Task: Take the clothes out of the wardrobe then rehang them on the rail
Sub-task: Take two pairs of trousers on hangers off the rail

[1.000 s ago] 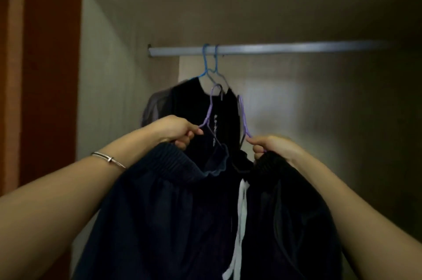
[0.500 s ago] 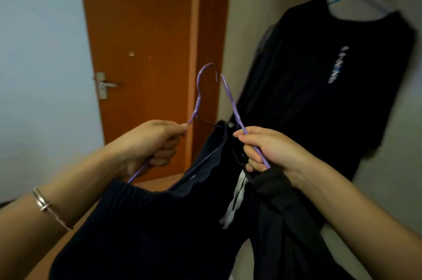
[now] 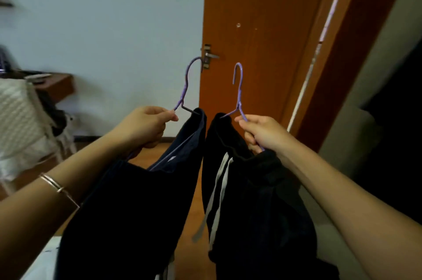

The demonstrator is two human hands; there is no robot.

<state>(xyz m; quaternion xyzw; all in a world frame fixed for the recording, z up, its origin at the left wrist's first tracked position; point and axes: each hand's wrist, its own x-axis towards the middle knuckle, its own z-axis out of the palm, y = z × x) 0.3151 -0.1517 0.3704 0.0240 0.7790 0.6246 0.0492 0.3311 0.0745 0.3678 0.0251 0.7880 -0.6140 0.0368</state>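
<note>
The view has swung away from the wardrobe (image 3: 370, 78), whose pale side panel now sits only at the right edge, and faces a white wall (image 3: 102, 17) and an orange door (image 3: 262, 28); the rail seen a second ago is out of sight. Two dark pieces have come out with the person. A navy garment (image 3: 137, 199) hangs on the left and a black garment (image 3: 262, 199) with white stripes on the right. They were bunched together half a second ago and now hang just apart. The left hand (image 3: 141, 126) is clenched around the shoulder wire of the left purple hanger (image 3: 187, 83), and the right hand (image 3: 262, 133) pinches the right purple hanger (image 3: 238, 87) just below its neck. Both hooks are free and upright. For these two pieces the taking-out step looks finished, and rehanging is probably next, which would mean turning back toward the rail. A thin bracelet (image 3: 58, 186) circles the left wrist.
</note>
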